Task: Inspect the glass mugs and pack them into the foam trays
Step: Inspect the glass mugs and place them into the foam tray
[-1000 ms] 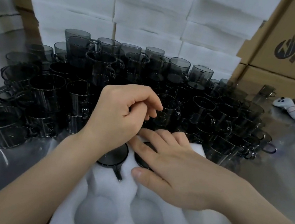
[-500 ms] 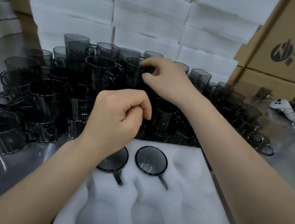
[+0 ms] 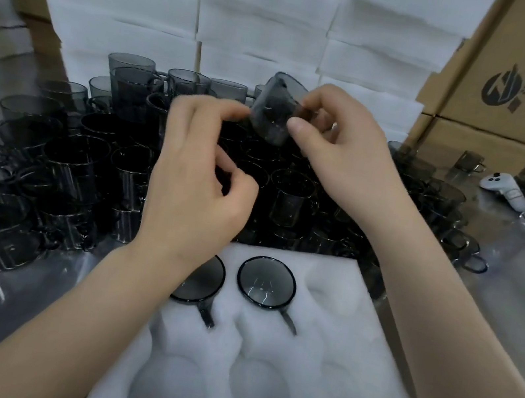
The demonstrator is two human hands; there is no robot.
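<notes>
Both bare forearms reach forward. The right hand point(image 3: 342, 149) pinches a mug point(image 3: 273, 114) between thumb and fingers; the left hand point(image 3: 197, 184) hovers just beside it, fingers curled.
</notes>
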